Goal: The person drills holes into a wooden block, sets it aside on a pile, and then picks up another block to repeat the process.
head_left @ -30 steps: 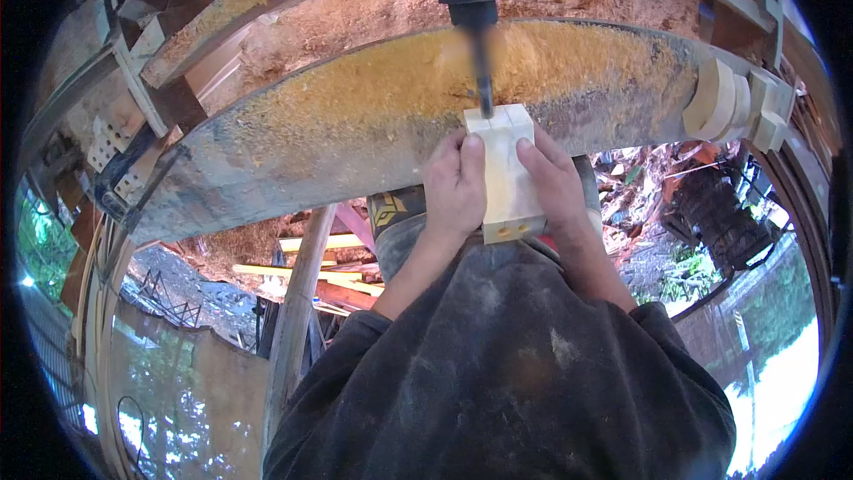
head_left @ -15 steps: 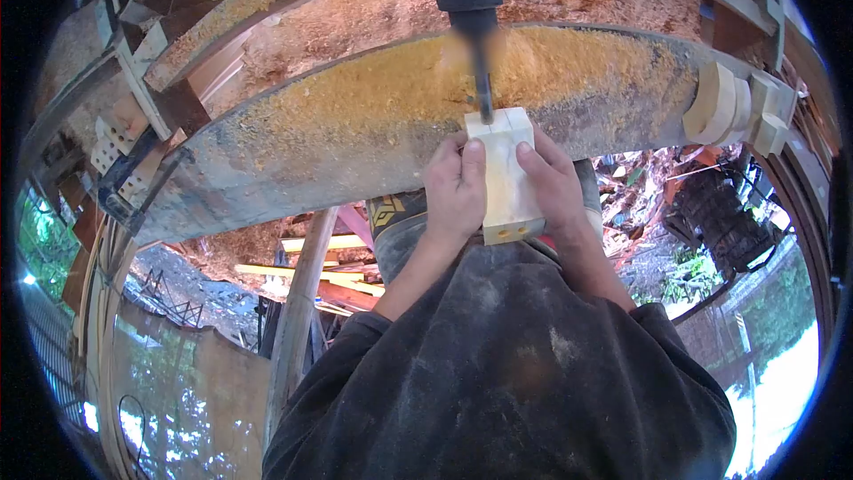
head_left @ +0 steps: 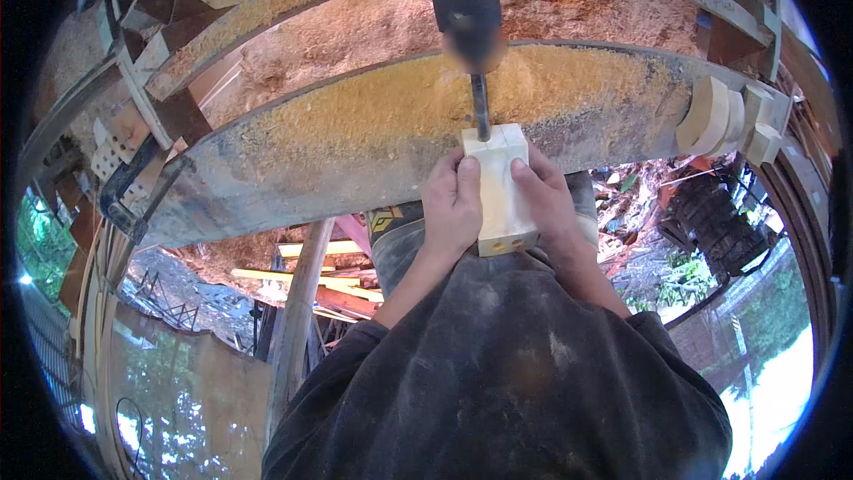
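Observation:
A pale wooden block [head_left: 504,191] is held between my two hands, its far end over the near edge of the sawdust-covered board and its near end against my dark top. Two holes show in its near end face. My left hand [head_left: 451,202] grips the block's left side, thumb on top. Around the right side my right hand [head_left: 548,200] is closed, thumb also on top. A drill bit [head_left: 481,107] under a black chuck [head_left: 466,11] points down at the block's far end; its tip touches or meets the wood there.
The curved board [head_left: 329,138] carries orange sawdust. Several pale wood pieces [head_left: 706,117] stand at its right end. A dark clamp [head_left: 115,200] and a piece with several holes [head_left: 111,149] are at the left. A wooden pole [head_left: 302,293] and scrap lie below.
The board, block and hands appear slightly lower in view, and more of the drill above the chuck shows. Both hands still hold the block.

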`<state>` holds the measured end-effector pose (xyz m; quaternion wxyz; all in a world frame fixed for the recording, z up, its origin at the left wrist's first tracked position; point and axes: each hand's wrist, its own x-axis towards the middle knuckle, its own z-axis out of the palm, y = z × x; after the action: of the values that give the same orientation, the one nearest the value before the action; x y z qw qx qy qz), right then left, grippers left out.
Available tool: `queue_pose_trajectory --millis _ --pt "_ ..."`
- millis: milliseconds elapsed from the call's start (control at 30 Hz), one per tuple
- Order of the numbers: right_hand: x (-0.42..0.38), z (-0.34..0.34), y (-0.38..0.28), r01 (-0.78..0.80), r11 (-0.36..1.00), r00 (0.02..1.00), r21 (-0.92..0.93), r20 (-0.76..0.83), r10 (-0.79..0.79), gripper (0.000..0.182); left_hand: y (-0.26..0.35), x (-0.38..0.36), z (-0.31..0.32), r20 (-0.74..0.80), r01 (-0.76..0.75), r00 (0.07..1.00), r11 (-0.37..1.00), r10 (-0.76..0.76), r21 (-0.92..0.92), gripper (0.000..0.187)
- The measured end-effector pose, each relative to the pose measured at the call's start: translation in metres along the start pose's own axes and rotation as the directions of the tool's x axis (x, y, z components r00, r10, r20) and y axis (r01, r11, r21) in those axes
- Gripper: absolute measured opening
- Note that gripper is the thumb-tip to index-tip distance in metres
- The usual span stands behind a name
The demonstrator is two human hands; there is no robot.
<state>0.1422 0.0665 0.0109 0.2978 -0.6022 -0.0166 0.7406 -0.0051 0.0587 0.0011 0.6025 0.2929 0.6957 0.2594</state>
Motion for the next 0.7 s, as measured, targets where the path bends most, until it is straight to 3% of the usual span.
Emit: queue_pose_trajectory --millis 200,267,600,700 --pt "0.002 -0.003 0.005 0.02 1.0 1.0 -0.017 0.013 -0.02 0.053 0.005 0.001 -0.002 0.034 0.022 0.999 0.999 -0.021 -0.033 0.035" --pt "-0.001 0.001 0.003 0.025 0.999 1.0 -0.028 -0.002 -0.026 0.053 -0.003 0.003 -0.002 0.007 -0.059 0.998 0.997 0.059 0.048 0.035" --pt "-0.001 0.003 -0.006 -0.003 1.0 1.0 -0.006 -0.014 0.003 0.053 -0.003 0.005 0.0 -0.005 -0.02 1.0 1.0 0.02 -0.01 0.032" --pt "0.001 0.002 -0.001 0.011 1.0 1.0 -0.013 -0.027 -0.012 0.054 0.001 0.007 -0.003 0.016 -0.114 0.994 0.989 0.113 0.092 0.03"
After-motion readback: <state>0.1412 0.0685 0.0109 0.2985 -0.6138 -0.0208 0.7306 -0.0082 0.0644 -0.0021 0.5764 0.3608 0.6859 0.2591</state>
